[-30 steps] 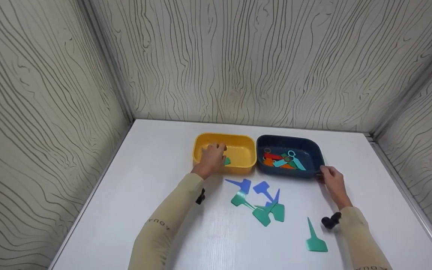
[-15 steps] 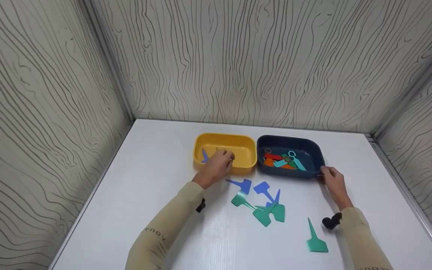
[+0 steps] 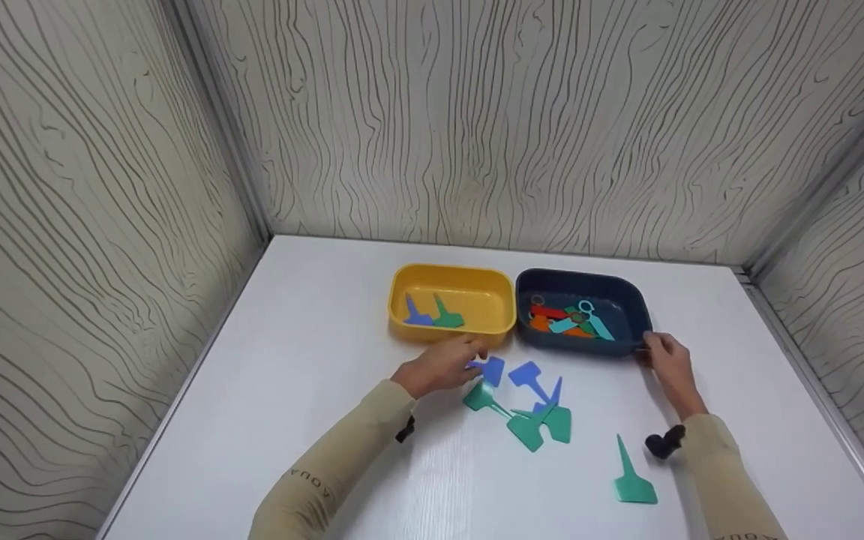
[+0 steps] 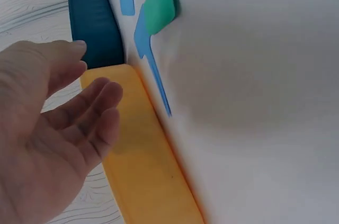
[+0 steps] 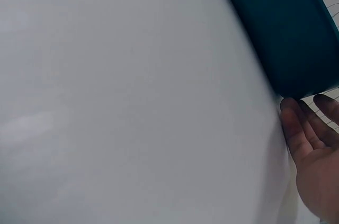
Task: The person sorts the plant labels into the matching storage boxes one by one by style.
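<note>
My left hand (image 3: 445, 365) hovers just in front of the yellow bin (image 3: 451, 339), its fingertips over the thin end of a blue T-shaped plant label (image 3: 493, 370). In the left wrist view the fingers of the left hand (image 4: 69, 123) are loosely bent, thumb apart, with nothing between them. My right hand (image 3: 672, 367) touches the near right corner of the dark blue bin (image 3: 582, 345). Seen from the right wrist, its fingertips (image 5: 288, 106) rest against the bin's end wall. Inside the yellow bin lie a blue label (image 3: 418, 318) and a green label (image 3: 448, 319).
Several green labels (image 3: 526, 433) and another blue label (image 3: 526, 373) lie loosely overlapped in front of the bins. One green label (image 3: 634, 489) lies apart, near the right forearm. Red, orange, turquoise and green tags (image 3: 567, 325), some with rings, fill part of the dark blue bin.
My left hand has come out of the yellow bin, toward me and to the right, leaving the green label beside the blue one inside. The right hand stays at the dark blue bin.
</note>
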`<action>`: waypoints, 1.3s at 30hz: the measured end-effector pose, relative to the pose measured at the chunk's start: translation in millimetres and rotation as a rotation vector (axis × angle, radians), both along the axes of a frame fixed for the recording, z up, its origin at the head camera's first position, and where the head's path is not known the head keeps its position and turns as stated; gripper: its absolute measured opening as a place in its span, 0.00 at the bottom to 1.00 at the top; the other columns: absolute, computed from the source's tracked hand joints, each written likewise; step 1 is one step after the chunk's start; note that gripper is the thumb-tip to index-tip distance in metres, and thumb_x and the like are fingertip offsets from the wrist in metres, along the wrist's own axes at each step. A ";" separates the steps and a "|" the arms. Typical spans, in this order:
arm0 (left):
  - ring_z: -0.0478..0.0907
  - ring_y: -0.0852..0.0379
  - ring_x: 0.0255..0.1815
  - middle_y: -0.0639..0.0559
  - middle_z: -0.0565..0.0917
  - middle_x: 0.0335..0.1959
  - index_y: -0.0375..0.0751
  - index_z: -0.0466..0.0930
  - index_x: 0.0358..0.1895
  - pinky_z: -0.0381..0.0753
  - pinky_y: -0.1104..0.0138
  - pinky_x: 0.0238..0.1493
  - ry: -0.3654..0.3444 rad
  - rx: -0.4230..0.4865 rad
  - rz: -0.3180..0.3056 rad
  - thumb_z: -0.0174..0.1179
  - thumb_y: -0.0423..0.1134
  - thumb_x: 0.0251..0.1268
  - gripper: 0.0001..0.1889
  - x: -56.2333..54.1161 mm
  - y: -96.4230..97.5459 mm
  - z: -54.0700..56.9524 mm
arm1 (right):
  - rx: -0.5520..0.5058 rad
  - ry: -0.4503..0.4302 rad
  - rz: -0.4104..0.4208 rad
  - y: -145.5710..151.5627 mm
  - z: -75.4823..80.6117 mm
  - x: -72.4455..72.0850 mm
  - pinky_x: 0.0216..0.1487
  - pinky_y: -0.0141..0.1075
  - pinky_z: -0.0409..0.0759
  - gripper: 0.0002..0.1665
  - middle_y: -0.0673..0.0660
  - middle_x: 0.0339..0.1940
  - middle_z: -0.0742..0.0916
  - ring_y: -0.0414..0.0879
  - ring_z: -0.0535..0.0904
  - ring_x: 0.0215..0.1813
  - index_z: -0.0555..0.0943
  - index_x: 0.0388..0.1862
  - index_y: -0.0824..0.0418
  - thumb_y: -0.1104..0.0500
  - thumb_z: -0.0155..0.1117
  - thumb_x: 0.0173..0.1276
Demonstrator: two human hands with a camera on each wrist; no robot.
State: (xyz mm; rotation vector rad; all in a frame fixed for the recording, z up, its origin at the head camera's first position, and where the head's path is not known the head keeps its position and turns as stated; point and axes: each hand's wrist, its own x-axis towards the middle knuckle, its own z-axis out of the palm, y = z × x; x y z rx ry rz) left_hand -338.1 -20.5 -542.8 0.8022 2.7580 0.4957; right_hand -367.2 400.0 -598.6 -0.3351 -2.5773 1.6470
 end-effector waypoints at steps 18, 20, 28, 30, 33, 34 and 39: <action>0.67 0.58 0.47 0.54 0.70 0.50 0.61 0.77 0.59 0.75 0.65 0.50 -0.096 -0.105 0.016 0.70 0.46 0.59 0.23 16.0 11.2 -22.1 | -0.047 0.011 -0.038 -1.7 0.0 0.4 0.43 0.24 0.80 0.37 0.44 0.39 0.82 0.29 0.80 0.39 0.70 0.65 0.71 0.41 0.45 0.77; 0.66 0.57 0.49 0.54 0.70 0.50 0.63 0.77 0.59 0.75 0.64 0.53 -0.103 -0.109 0.022 0.70 0.46 0.59 0.23 16.4 11.8 -22.8 | -0.037 0.009 -0.038 -1.7 0.1 0.5 0.43 0.24 0.79 0.37 0.44 0.39 0.82 0.29 0.80 0.39 0.70 0.64 0.71 0.40 0.45 0.77; 0.65 0.57 0.51 0.54 0.70 0.51 0.63 0.79 0.58 0.74 0.63 0.56 -0.094 -0.159 0.045 0.70 0.48 0.58 0.23 13.6 15.9 -25.1 | -0.041 0.005 -0.011 1.5 0.0 -1.0 0.44 0.26 0.79 0.37 0.46 0.40 0.82 0.32 0.80 0.40 0.69 0.65 0.71 0.40 0.45 0.77; 0.65 0.57 0.50 0.53 0.71 0.51 0.60 0.79 0.58 0.74 0.64 0.54 -0.063 -0.180 0.032 0.71 0.48 0.58 0.23 12.7 16.5 -25.2 | -0.034 0.006 -0.008 2.1 -0.2 -1.2 0.44 0.26 0.79 0.37 0.47 0.41 0.82 0.32 0.80 0.41 0.69 0.66 0.70 0.40 0.45 0.77; 0.65 0.57 0.49 0.53 0.71 0.50 0.56 0.77 0.60 0.73 0.65 0.53 -0.022 -0.206 0.019 0.70 0.47 0.58 0.25 12.2 16.1 -26.0 | -0.018 -0.001 -0.008 2.5 -0.8 -1.6 0.44 0.25 0.79 0.37 0.48 0.43 0.81 0.32 0.79 0.42 0.69 0.67 0.69 0.40 0.44 0.77; 0.66 0.57 0.48 0.53 0.71 0.49 0.55 0.76 0.61 0.74 0.65 0.53 -0.017 -0.207 0.021 0.70 0.47 0.59 0.25 12.3 16.0 -25.9 | -0.014 -0.005 -0.012 2.4 -1.1 -1.7 0.44 0.25 0.78 0.37 0.47 0.43 0.81 0.32 0.79 0.42 0.69 0.67 0.69 0.39 0.44 0.77; 0.67 0.57 0.46 0.53 0.70 0.46 0.51 0.75 0.60 0.74 0.66 0.50 -0.060 -0.169 0.061 0.67 0.44 0.63 0.23 13.7 14.3 -23.0 | -0.010 -0.019 -0.031 0.5 -1.3 -1.6 0.44 0.25 0.78 0.38 0.45 0.41 0.81 0.31 0.79 0.41 0.70 0.66 0.69 0.38 0.45 0.76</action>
